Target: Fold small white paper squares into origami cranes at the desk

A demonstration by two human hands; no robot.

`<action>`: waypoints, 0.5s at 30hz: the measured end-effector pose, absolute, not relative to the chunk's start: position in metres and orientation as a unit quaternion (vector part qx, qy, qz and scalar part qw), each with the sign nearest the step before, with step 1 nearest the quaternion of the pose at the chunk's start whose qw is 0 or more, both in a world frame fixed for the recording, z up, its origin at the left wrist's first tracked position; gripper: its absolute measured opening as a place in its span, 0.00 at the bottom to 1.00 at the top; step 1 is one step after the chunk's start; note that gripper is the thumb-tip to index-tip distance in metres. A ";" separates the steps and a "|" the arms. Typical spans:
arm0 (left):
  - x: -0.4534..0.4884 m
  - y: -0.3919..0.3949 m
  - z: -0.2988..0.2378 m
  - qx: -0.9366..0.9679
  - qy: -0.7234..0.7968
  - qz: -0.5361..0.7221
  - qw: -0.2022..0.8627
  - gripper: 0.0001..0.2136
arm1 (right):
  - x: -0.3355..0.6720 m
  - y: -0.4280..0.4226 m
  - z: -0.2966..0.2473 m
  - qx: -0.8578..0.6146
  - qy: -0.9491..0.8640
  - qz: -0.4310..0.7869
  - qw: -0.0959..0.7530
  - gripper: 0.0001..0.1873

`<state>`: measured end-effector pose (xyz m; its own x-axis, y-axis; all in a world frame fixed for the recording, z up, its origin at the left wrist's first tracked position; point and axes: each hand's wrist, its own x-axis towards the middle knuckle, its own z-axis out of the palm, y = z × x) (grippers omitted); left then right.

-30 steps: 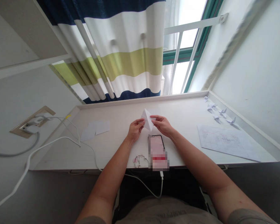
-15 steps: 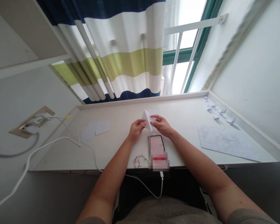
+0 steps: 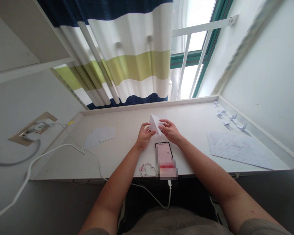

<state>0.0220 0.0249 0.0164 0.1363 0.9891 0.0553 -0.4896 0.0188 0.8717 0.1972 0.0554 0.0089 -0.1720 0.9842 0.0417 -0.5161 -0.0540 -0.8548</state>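
A white piece of folded paper (image 3: 155,123) is held up over the desk, with a pointed top and bottom and a crease down its middle. My right hand (image 3: 171,130) pinches its right side, thumb in front and fingers behind. On the other side, my left hand (image 3: 144,137) has its thumb at the lower left edge and its index finger at the left corner, a gap showing between them. Just below the hands lies a phone (image 3: 164,156) with a pink screen, partly blurred out. A thin beaded bracelet (image 3: 147,169) rests to the phone's left.
White paper sheets (image 3: 107,134) lie at left on the desk (image 3: 127,120). Several folded paper cranes (image 3: 232,118) stand along the right edge, above a written sheet (image 3: 235,148). A white cable (image 3: 63,146) runs from the wall socket (image 3: 33,127); another is plugged into the phone.
My left thumb and index finger have spread apart along the paper's left side. The folded paper has shifted slightly up, and my right hand keeps its pinch.
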 end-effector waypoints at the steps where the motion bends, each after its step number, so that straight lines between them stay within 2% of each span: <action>1: 0.022 0.025 0.017 0.388 0.310 0.573 0.652 0.31 | 0.196 0.055 0.009 -0.303 -0.384 0.658 0.572 0.27; 8: 0.024 0.028 0.012 0.373 0.320 0.583 0.647 0.29 | 0.193 0.054 0.009 -0.303 -0.385 0.662 0.567 0.24; 15: 0.024 0.033 0.008 0.382 0.333 0.605 0.614 0.26 | 0.192 0.052 0.011 -0.295 -0.383 0.675 0.556 0.25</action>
<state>0.0243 0.0330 0.0077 0.0461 0.9976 0.0524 -0.4884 -0.0232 0.8723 0.1923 0.0519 0.0113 -0.2061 0.9781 0.0272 -0.5253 -0.0871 -0.8465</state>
